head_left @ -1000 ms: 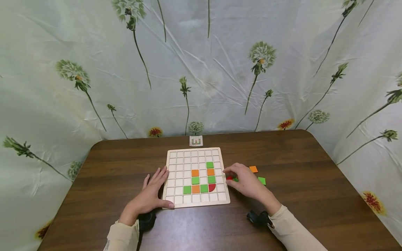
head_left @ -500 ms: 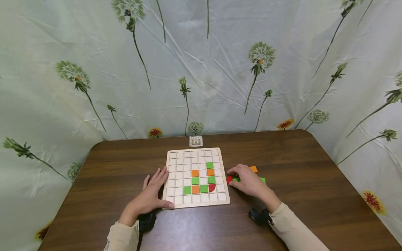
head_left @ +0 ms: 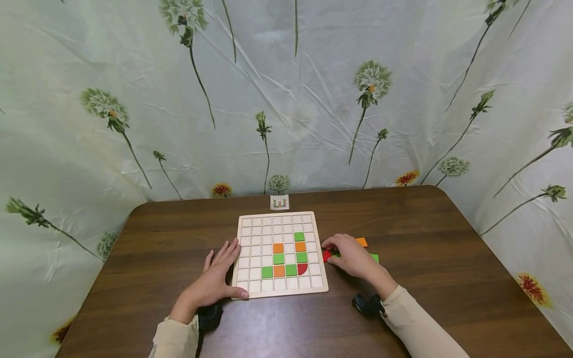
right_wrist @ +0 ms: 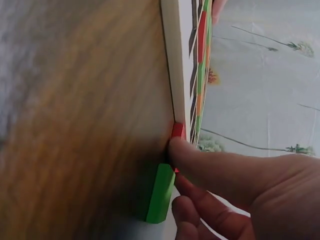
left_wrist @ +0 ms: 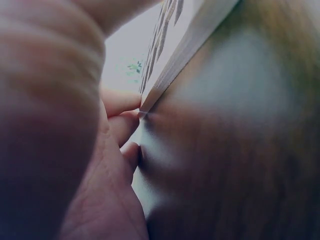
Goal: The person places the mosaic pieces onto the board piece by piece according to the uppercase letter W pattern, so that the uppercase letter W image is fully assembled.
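A square wooden grid board (head_left: 255,231) holds several green and orange square tiles and one red rounded tile (head_left: 302,269) in its cells. My left hand (head_left: 212,278) rests at the board's left side, fingers extended along the edge and thumb over the near left corner. Just off the board's right edge, my right hand (head_left: 355,257) pinches a red tile (head_left: 327,255) between thumb and fingers. The right wrist view shows the thumb on this red tile (right_wrist: 177,130), close beside the board's side. A green tile (right_wrist: 160,195) lies right beside it, partly under the hand in the head view.
An orange tile (head_left: 361,242) and a green tile (head_left: 374,257) lie on the brown table (head_left: 416,233) around the right hand. Behind the board lies a small pattern card (head_left: 279,202). A flower-print curtain (head_left: 309,109) hangs behind the table.
The right hand drew back slightly to the right from the board's edge, then shifted a little left again, with its fingertips at the red tile. The left hand has stayed still.
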